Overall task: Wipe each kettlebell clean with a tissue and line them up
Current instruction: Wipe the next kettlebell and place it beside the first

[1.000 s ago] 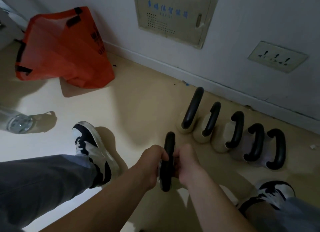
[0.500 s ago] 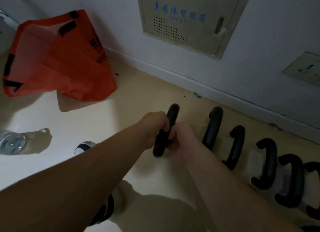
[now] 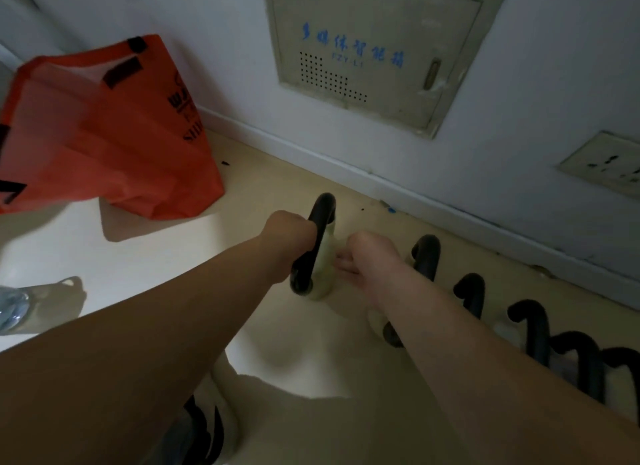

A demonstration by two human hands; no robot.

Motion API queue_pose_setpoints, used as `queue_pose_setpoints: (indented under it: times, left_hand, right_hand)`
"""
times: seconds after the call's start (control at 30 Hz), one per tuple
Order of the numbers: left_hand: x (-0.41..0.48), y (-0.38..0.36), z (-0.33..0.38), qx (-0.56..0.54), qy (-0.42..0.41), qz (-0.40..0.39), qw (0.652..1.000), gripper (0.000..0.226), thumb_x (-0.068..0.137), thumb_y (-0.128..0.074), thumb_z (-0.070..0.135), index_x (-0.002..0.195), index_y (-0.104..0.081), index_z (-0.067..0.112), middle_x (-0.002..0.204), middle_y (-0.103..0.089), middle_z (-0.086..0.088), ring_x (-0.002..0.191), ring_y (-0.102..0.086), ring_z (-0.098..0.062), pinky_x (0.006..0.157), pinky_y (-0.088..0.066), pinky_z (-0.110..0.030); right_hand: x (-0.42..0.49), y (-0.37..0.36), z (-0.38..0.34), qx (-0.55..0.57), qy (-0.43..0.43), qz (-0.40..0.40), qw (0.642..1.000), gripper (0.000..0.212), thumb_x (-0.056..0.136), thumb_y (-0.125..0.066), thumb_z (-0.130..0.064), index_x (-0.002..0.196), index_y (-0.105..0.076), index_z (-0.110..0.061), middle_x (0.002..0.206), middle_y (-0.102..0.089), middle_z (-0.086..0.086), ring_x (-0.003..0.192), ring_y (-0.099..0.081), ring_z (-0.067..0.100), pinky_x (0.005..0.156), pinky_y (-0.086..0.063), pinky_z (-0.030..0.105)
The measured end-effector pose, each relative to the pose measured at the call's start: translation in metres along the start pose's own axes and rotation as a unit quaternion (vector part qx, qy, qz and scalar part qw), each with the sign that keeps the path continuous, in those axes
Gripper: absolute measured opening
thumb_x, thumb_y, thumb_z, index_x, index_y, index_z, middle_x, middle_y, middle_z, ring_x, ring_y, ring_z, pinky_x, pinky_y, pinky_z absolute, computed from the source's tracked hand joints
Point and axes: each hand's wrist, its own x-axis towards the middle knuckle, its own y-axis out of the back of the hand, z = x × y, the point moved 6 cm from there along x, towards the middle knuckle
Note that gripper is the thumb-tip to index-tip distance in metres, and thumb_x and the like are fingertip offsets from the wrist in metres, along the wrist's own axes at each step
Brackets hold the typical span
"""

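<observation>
While the left hand (image 3: 294, 237) grips a pale, rounded, black-handled kettlebell (image 3: 322, 274), the right hand (image 3: 369, 256) hangs loosely curled beside it. It holds nothing.

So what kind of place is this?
Probably a room indoors, maybe a home workout corner: there's a power socket, a utility box set into the wall, and kettlebells lined up on the floor beside it.
</observation>
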Motion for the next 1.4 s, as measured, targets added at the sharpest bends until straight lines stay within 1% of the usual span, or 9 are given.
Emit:
queue_pose_setpoints:
  times: [0.1,0.17,0.33,0.43,0.5,0.83,1.07,1.23,1.4]
  left_hand:
    - [-0.013,0.012,-0.001,-0.006,-0.077,0.065,0.995,0.014,0.093,-0.061,0.018,0.099,-0.074,0.016,0.088,-0.069,-0.006,0.080,-0.068,-0.026,0.077,-0.061,-0.038]
    - [-0.033,0.017,0.004,-0.029,-0.131,0.112,0.985,0.013,0.093,-0.063,0.030,0.095,-0.074,0.025,0.086,-0.071,0.001,0.078,-0.069,-0.021,0.073,-0.062,-0.039]
    - [-0.092,-0.028,-0.014,-0.145,-0.119,0.059,0.980,0.018,0.085,-0.071,0.029,0.085,-0.065,0.012,0.081,-0.067,-0.002,0.070,-0.064,-0.016,0.068,-0.059,-0.036]
    - [-0.107,-0.065,-0.056,-0.227,-0.002,-0.006,0.974,0.019,0.086,-0.071,0.022,0.085,-0.057,0.009,0.083,-0.067,-0.009,0.072,-0.063,-0.020,0.068,-0.056,-0.036]
    - [-0.113,-0.082,-0.083,-0.275,0.069,-0.046,0.958,0.020,0.086,-0.070,0.021,0.091,-0.060,0.005,0.094,-0.070,-0.013,0.085,-0.068,-0.027,0.080,-0.059,-0.043]
    - [-0.144,-0.069,-0.122,-0.276,0.098,-0.042,0.955,0.035,0.068,-0.087,0.024,0.063,-0.053,0.018,0.067,-0.056,-0.007,0.063,-0.051,-0.024,0.056,-0.042,-0.030]
    - [-0.188,-0.064,-0.148,-0.346,0.150,-0.078,0.923,0.039,0.086,-0.074,0.046,0.088,-0.073,0.007,0.083,-0.073,-0.010,0.082,-0.069,-0.025,0.075,-0.057,-0.034]
    - [-0.217,-0.072,-0.172,-0.389,0.158,-0.137,0.897,0.017,0.093,-0.063,0.020,0.086,-0.069,0.005,0.064,-0.064,-0.008,0.066,-0.060,-0.024,0.073,-0.052,-0.036]
    - [-0.239,-0.086,-0.195,-0.375,0.116,-0.195,0.899,0.034,0.086,-0.074,0.008,0.115,-0.060,0.015,0.108,-0.072,-0.012,0.096,-0.072,-0.027,0.086,-0.060,-0.042]
  right_hand:
    - [-0.025,0.040,-0.005,-0.066,0.064,0.112,0.989,0.051,0.097,-0.051,-0.010,0.148,-0.049,-0.009,0.144,-0.055,0.011,0.119,-0.060,0.031,0.099,-0.052,0.040]
    - [-0.045,0.066,-0.002,-0.069,0.130,0.191,0.971,0.061,0.092,-0.052,-0.008,0.152,-0.042,-0.017,0.150,-0.043,0.004,0.112,-0.053,0.021,0.090,-0.046,0.033]
    - [-0.065,0.091,0.017,-0.184,0.139,0.303,0.925,0.054,0.088,-0.061,-0.022,0.142,-0.050,-0.019,0.139,-0.045,0.006,0.114,-0.056,0.030,0.094,-0.054,0.045]
    - [-0.054,0.088,0.047,-0.070,0.033,0.227,0.971,0.032,0.096,-0.057,-0.027,0.127,-0.056,-0.018,0.104,-0.063,0.007,0.079,-0.062,0.025,0.058,-0.049,0.031]
    - [-0.046,0.086,0.062,-0.033,0.008,0.205,0.978,0.023,0.100,-0.057,-0.033,0.116,-0.059,-0.016,0.092,-0.063,0.006,0.069,-0.058,0.021,0.051,-0.038,0.027]
    - [-0.058,0.089,0.090,-0.121,0.039,0.146,0.981,0.032,0.102,-0.057,-0.043,0.121,-0.055,-0.018,0.098,-0.065,0.009,0.082,-0.064,0.025,0.060,-0.044,0.029]
    - [-0.115,0.074,0.150,-0.288,0.036,0.051,0.956,0.027,0.101,-0.055,-0.040,0.111,-0.059,-0.016,0.084,-0.063,0.006,0.075,-0.065,0.022,0.060,-0.055,0.036]
    - [-0.161,0.078,0.197,-0.314,-0.013,0.069,0.947,0.029,0.100,-0.051,-0.045,0.113,-0.059,-0.020,0.083,-0.065,0.004,0.069,-0.065,0.020,0.051,-0.045,0.025]
    - [-0.193,0.087,0.224,-0.267,-0.030,0.053,0.962,0.027,0.098,-0.060,-0.038,0.115,-0.061,-0.017,0.092,-0.066,0.006,0.084,-0.064,0.022,0.065,-0.046,0.031]
